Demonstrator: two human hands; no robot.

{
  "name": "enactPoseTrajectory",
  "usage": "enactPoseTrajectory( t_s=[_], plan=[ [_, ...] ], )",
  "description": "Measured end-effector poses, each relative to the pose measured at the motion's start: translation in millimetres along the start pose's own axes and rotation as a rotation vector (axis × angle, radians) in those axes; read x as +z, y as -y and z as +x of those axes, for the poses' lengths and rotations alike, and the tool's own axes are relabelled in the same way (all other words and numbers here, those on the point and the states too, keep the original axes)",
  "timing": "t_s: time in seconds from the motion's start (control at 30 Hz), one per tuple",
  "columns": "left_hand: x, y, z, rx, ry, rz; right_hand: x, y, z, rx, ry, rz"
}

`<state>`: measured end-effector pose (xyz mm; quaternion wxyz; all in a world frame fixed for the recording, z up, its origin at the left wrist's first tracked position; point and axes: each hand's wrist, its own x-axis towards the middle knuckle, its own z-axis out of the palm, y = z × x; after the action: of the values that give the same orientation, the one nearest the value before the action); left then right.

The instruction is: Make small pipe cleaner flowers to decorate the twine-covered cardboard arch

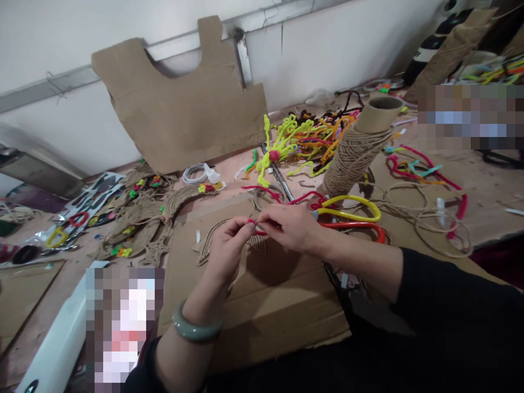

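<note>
Above a cardboard sheet [286, 322], my left hand [229, 245] pinches a pink pipe cleaner [250, 221] between thumb and forefinger. The fingertips of my right hand [289, 225] meet it there, closed on the same pipe cleaner. Part of it is hidden by my fingers. Beneath my hands lies a curved piece of coiled twine [208, 240], partly covered. Large scissors [352, 207] with yellow and red handles lie just beyond my right wrist. Another pink pipe cleaner strand [303, 197] runs behind my right hand.
A tall twine roll [356, 150] stands behind the scissors, its loose twine [409, 207] trailing right. Yellow-green pipe cleaners [282, 144] are heaped at the back. Twine pieces with small flowers [139, 224] pile up on the left. A cut cardboard panel [184, 109] leans on the wall.
</note>
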<state>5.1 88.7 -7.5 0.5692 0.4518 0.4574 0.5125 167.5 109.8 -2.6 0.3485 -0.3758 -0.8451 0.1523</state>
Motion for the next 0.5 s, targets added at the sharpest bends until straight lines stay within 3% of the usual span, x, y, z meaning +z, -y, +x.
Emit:
enactPoseTrajectory(
  t_s=[0.13,0.33,0.5],
  plan=[
    [1.3,-1.9,-0.2,-0.040,0.004,-0.083,0.2,-0.7,-0.3,-0.011,-0.016,0.039],
    [0.2,0.6,-1.0,0.073,-0.018,0.086,-1.6,1.1,-0.1,0.001,-0.056,0.020],
    [0.2,2.1,-1.1,0.113,-0.050,0.137,0.6,0.3,-0.7,-0.017,-0.010,0.018]
  ],
)
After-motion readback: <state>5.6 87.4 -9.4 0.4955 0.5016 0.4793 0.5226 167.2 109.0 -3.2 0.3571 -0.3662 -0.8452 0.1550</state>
